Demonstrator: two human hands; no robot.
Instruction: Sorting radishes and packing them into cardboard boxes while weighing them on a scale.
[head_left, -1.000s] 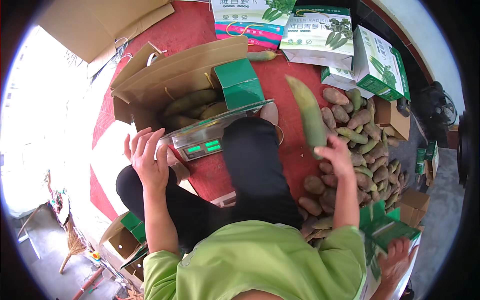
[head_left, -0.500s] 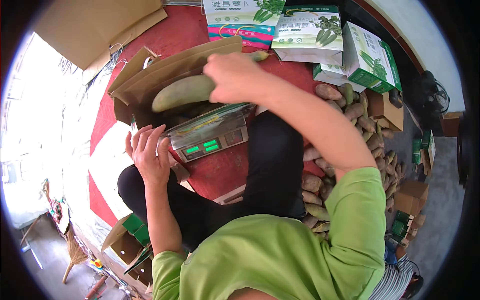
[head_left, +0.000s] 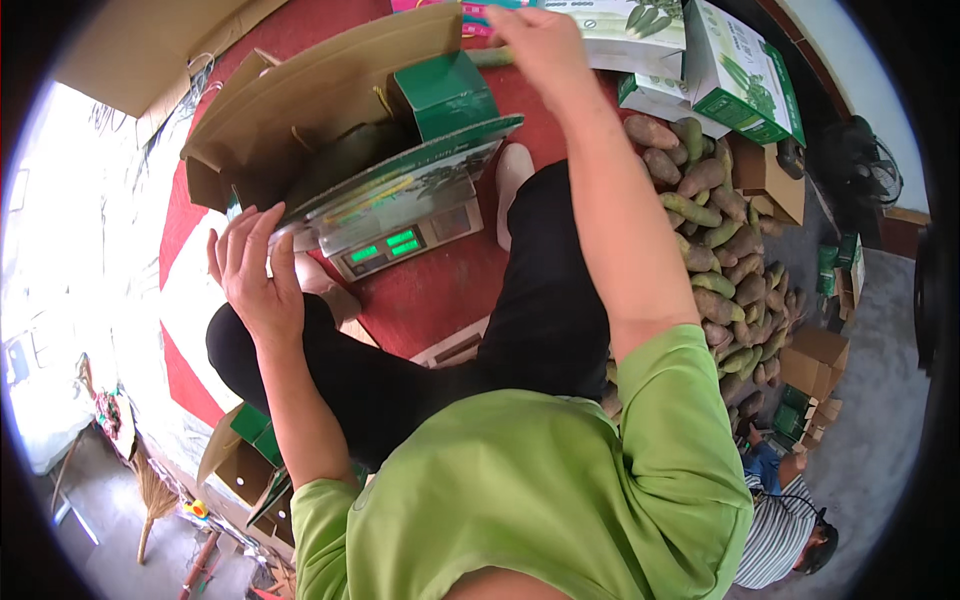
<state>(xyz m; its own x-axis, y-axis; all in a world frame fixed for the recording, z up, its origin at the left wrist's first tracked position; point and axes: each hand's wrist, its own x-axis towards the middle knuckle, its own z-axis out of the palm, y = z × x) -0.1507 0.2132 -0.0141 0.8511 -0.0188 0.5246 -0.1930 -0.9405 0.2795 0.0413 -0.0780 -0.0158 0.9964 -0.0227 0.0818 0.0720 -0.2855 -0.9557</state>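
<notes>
A cardboard box [head_left: 320, 95] with a green printed flap stands tilted on a digital scale [head_left: 400, 245] with lit green displays. Inside it, in shadow, lies a green radish [head_left: 350, 150]; anything under it is hard to make out. My left hand [head_left: 258, 270] is at the box's near left corner, fingers stretched and thumb apart, touching its edge. Beyond the box's far right end, my right hand [head_left: 545, 50] reaches out with fingers extended and nothing visible in it. Just beside its fingertips another green radish [head_left: 488, 57] lies on the red cloth [head_left: 415, 320].
Printed white-and-green cartons [head_left: 745, 80] stand at the far right. A large pile of radishes [head_left: 735, 260] spreads along my right side. A fan [head_left: 870, 165] stands beyond it. At the lower right a person in a striped top [head_left: 775, 535] is near opened boxes [head_left: 815, 360].
My right hand has let go of the large radish, which is now in the box, and moved away to the far right. The green inner flap now shows. My view has shifted slightly.
</notes>
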